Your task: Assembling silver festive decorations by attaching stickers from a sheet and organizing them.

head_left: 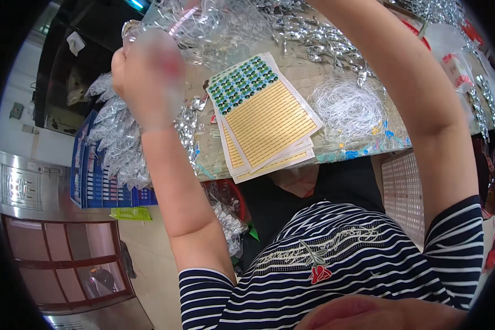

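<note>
My left hand (pixel 150 77) is raised at the upper left, above the table's far left part. Its fingers are curled closed, and a blur hides much of them. A small shiny piece (pixel 130 27) shows at its top edge; I cannot make out what it is. Crumpled clear plastic bags (pixel 220 27) lie beside that hand. My right forearm (pixel 388 60) reaches past the top edge, so my right hand is out of view. Between the arms lies a stack of printed sheets (pixel 269 124) with green-blue ovals and yellow strips. A tangle of white thread (pixel 349 109) lies to its right.
Twisted silver pieces (pixel 324 41) cover the table's far side. At left, a blue crate (pixel 82 179) stands by a heap of silver pieces in clear bags (pixel 115 140). Below are a green basket (pixel 131 213), a red tub (pixel 235 197) and a white perforated basket (pixel 402 187).
</note>
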`<action>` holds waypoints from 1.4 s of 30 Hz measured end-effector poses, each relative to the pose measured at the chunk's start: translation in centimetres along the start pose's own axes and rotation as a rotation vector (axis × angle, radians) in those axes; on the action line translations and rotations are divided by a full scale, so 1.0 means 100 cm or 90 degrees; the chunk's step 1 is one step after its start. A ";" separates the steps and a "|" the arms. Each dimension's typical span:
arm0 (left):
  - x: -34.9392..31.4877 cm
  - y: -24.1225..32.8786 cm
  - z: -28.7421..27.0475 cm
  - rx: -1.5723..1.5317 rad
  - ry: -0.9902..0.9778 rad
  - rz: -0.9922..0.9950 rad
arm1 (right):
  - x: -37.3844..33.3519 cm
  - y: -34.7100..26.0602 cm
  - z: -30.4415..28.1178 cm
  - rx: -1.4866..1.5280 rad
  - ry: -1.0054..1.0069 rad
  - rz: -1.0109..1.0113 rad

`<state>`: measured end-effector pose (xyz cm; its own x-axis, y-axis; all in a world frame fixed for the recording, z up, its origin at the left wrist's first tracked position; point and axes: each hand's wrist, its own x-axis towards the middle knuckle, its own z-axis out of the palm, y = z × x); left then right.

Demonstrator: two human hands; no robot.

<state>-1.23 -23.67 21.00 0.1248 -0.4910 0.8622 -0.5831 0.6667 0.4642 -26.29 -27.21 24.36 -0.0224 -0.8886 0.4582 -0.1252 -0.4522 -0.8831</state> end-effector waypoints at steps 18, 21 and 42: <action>-0.308 -0.021 -0.043 0.037 -0.343 -0.262 | -0.282 0.126 -0.008 -0.453 -0.023 -0.010; -0.309 -0.010 -0.044 -0.026 -0.300 -0.350 | -0.300 0.099 0.005 -0.345 -0.065 0.088; -0.298 -0.002 -0.039 -0.102 -0.306 -0.356 | -0.258 0.155 0.057 -0.438 -0.043 0.047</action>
<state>-1.74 -7.01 -3.94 -0.0175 -0.9462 0.3232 -0.4077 0.3019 0.8618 -21.98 -11.75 -1.77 0.0042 -0.9279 0.3728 -0.7265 -0.2590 -0.6364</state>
